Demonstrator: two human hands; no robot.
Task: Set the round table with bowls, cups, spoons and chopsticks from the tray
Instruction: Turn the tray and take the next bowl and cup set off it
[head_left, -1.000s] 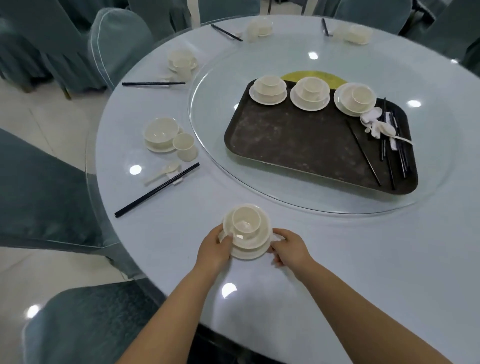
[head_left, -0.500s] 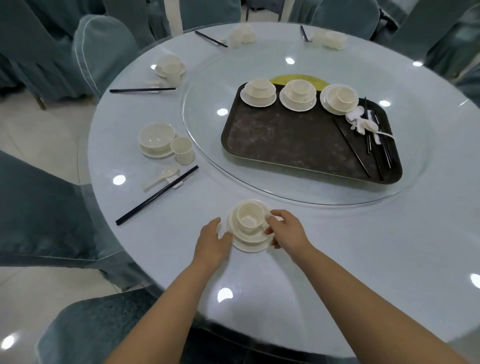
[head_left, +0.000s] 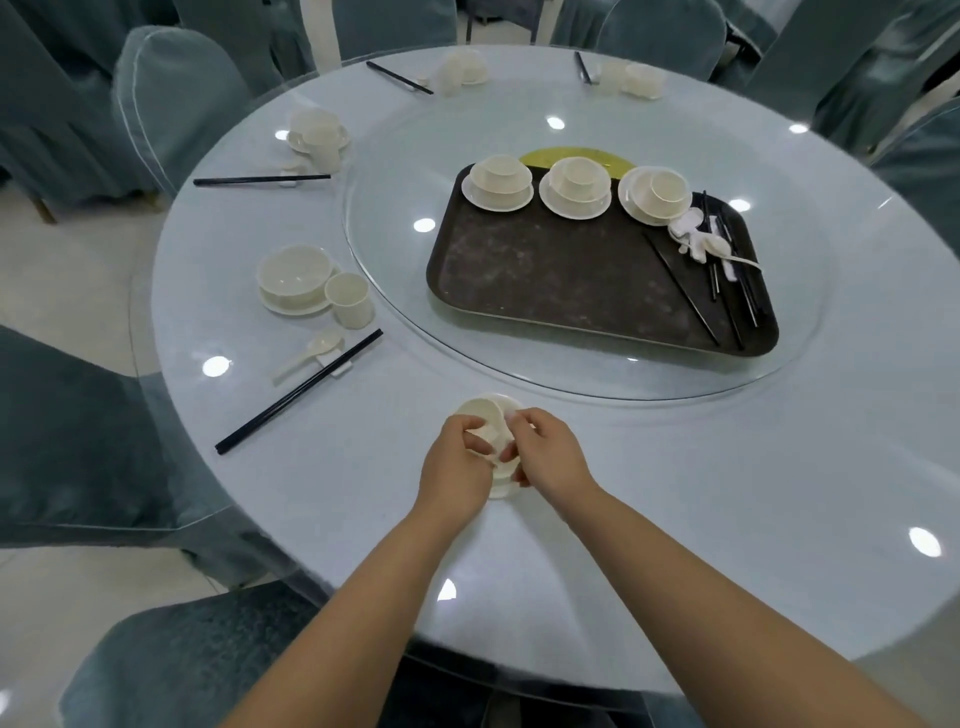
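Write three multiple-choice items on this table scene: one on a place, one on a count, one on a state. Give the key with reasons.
1. Where does the dark tray sit?
A. On the glass turntable
B. On a chair
C. On the floor

2. How many stacked bowl sets remain on the tray?
A. One
B. Three
C. Five

3. What is the left hand doing?
A. Hanging idle
B. Holding chopsticks
C. Gripping a tilted cup

Key: 1 A, the tray lies inside the turntable's rim. 2 B, three sets line its far edge. 3 C, its fingers curl round the cup, beside the right hand.
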